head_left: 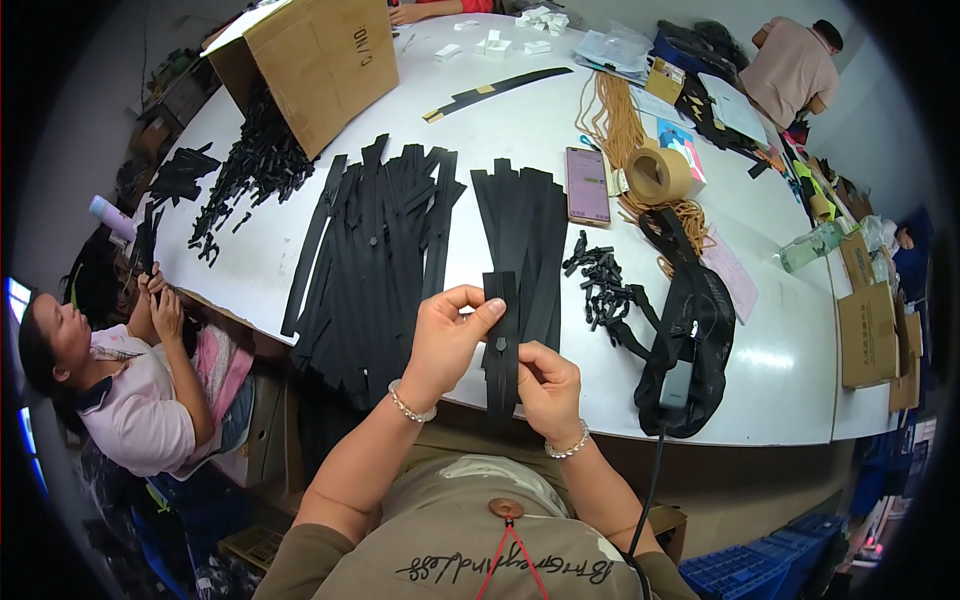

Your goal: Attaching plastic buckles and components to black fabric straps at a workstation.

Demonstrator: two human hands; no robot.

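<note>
Between my hands, over the table's near edge, a black zipper tape (502,385) hangs upright, with a small dark grey piece like a slider on it. My left hand (450,335) pinches its upper part between thumb and fingers. Lower down, my right hand (548,392) is closed on its right edge. Just beyond lies a stack of similar black tapes (540,235), and a larger pile of black tapes (370,250) spreads to the left, its near ends hanging over the edge. Small black pieces (603,285) lie in a heap on the right.
A tilted cardboard box (320,70) spills small black parts (255,150). Rightward are a phone (587,185), a tape roll (658,175), tan cord (605,115), and a black mesh pouch (690,340) with a cable. A co-worker (140,390) sits left; a bottle (812,246) lies right.
</note>
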